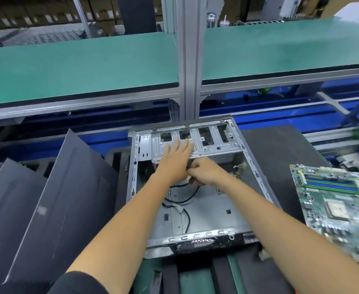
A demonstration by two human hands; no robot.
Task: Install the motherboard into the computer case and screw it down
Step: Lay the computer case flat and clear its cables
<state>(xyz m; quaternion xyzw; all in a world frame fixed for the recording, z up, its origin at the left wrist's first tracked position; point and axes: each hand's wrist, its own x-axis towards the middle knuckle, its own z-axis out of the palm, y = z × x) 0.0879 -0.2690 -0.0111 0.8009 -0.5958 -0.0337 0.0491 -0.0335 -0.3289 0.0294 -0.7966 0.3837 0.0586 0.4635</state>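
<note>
Lying open on the workbench, the computer case (195, 209) shows a bare floor; no board is fitted yet. Leaning beside its left edge stand dark side panels (53, 198).

The left hand (175, 161) rests flat on the drive cage (195, 143) at the far end of the case, fingers straight and spread. Just right of it, touching or nearly so, the right hand (206, 171) is curled, pinching what appears to be a connector on the black cables (182, 200) that trail across the case floor. Exactly what it holds cannot be told.

The motherboard (335, 209) lies outside the case, well apart, near the right edge of the dark mat (280, 149), with its memory slots toward the far side.

Assessment: the step in hand is preparation, namely clearing loose wiring from the mounting area while the chassis is steadied. Seating and screwing have not begun.

The next move calls for tucking the cables aside toward the drive cage so none are trapped under the board, then fetching the motherboard with both hands by its edges and lowering it onto the standoffs.
</note>
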